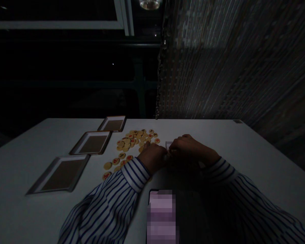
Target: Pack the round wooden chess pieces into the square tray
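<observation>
My left hand (154, 158) is closed at the right edge of a spread of round wooden Chinese chess pieces (139, 134), its fingertips pointing right. Close beside it, my right hand (189, 148) has its fingers curled down over a white-edged box (169, 144). That box is mostly covered by my hands and lost in shadow. The fingertips of both hands nearly meet at its left side. Whatever lies between them is too dark and small to make out. Some pieces show red or black characters; a few lie partly behind my left sleeve.
Three shallow open trays with brown bottoms stand in a diagonal row on the left: a near one (64, 173), a middle one (94, 144) and a far one (114, 124). A phone (161, 217) lies at the white table's (208, 130) front. Behind hangs a strand curtain (208, 67).
</observation>
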{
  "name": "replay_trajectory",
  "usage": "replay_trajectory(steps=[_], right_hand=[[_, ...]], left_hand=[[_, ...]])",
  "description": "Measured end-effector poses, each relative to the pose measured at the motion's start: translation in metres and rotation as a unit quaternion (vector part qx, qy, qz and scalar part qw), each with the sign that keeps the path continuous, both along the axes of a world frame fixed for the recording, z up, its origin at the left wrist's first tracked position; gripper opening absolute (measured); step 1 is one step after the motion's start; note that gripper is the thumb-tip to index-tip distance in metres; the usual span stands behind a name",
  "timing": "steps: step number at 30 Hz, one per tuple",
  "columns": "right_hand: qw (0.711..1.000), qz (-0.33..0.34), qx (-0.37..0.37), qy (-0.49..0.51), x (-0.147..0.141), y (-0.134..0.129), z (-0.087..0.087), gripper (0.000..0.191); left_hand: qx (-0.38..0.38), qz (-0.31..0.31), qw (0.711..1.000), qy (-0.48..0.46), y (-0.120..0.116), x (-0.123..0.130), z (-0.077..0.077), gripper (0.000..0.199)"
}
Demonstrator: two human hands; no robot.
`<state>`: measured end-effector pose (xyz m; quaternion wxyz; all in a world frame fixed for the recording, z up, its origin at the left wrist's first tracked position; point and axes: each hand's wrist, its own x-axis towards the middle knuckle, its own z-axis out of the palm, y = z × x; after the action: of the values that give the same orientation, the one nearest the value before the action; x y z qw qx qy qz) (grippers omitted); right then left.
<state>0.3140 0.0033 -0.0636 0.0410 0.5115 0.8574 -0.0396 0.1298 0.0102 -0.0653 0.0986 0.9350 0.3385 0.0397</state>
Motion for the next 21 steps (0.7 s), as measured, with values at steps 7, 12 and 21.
replay_trajectory(steps=[7,12,21], right_hand=[[1.0,-0.001,0.001,-0.016,-0.0011,0.0002,0.0013,0.019],[1.0,-0.002,-0.005,-0.014,-0.0016,-0.0008,0.0031,0.022],[1.0,-0.001,0.003,-0.012,-0.0008,0.0005,0.0012,0.021]], left_hand=[[0.003,0.002,1.0,-0.004,0.0011,-0.001,-0.0024,0.018],[-0.003,0.002,1.0,0.017,0.0008,0.0,-0.0005,0.019],[0.009,-0.003,1.0,0.011,0.0012,-0.0003,-0.0007,0.018]])
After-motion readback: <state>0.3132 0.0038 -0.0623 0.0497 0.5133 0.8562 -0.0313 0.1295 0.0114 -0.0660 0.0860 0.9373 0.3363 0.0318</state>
